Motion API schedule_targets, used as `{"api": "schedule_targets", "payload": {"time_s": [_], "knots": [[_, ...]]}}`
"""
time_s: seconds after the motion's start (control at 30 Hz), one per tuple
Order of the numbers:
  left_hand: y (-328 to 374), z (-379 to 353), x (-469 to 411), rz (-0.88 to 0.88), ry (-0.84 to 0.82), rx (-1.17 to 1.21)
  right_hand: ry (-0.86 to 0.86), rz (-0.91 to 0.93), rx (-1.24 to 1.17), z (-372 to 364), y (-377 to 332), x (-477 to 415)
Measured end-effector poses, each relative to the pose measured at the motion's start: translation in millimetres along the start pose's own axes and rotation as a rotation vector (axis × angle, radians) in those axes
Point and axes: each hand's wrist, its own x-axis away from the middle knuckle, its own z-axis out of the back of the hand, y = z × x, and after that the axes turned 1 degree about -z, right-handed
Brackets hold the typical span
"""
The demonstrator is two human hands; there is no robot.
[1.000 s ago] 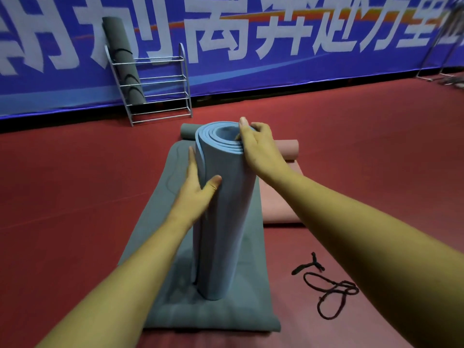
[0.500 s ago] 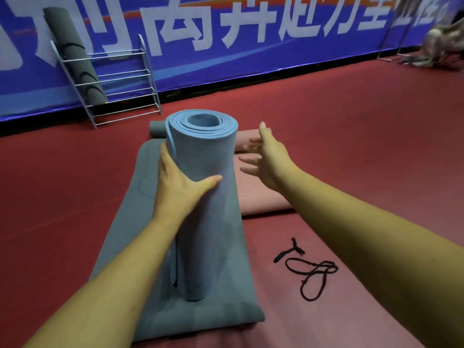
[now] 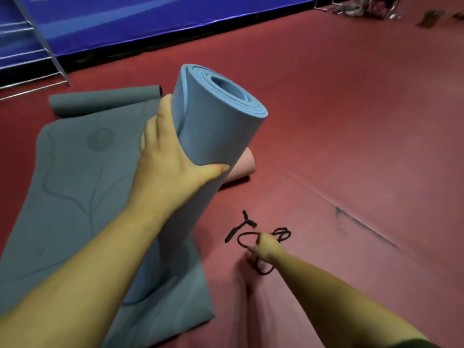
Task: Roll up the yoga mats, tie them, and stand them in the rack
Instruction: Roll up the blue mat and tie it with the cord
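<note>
A rolled light-blue yoga mat (image 3: 213,136) stands on end, tilted to the right, on a grey mat (image 3: 67,197) spread flat on the floor. My left hand (image 3: 165,162) grips the blue roll at mid-height, thumb across its front. Down on the red floor to the right, my right hand (image 3: 266,248) pinches a black cord (image 3: 248,231) that lies in loops. A pink mat (image 3: 244,164) shows only as a corner behind the blue roll. The metal rack (image 3: 35,59) stands at the far left against the blue banner.
The grey mat's far end (image 3: 103,100) is curled into a small roll. A blue banner wall (image 3: 150,26) runs along the back. Metal stands and clutter (image 3: 371,7) sit at the far right. A dark smudge (image 3: 341,212) marks a seam in the red floor.
My right hand left the top of the blue roll, swung down to the right and took hold of the black cord on the floor. The blue roll now leans right, held by my left hand alone.
</note>
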Motion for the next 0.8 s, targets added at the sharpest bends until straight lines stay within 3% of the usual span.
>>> {"api": "schedule_targets", "payload": {"time_s": [0.1, 0.4, 0.6, 0.8], "knots": [[10, -22, 2, -0.043, -0.065, -0.006, -0.065, -0.044, 0.117, -34, 19, -19], [12, -46, -6, -0.063, -0.116, -0.027, 0.035, -0.095, 0.210, -82, 39, -25], [10, -30, -6, -0.014, -0.083, 0.005, 0.090, 0.046, 0.000, -4, 0, -18], [3, 3, -4, 0.046, -0.046, 0.062, 0.063, 0.343, -0.056, 111, -74, 40]]}}
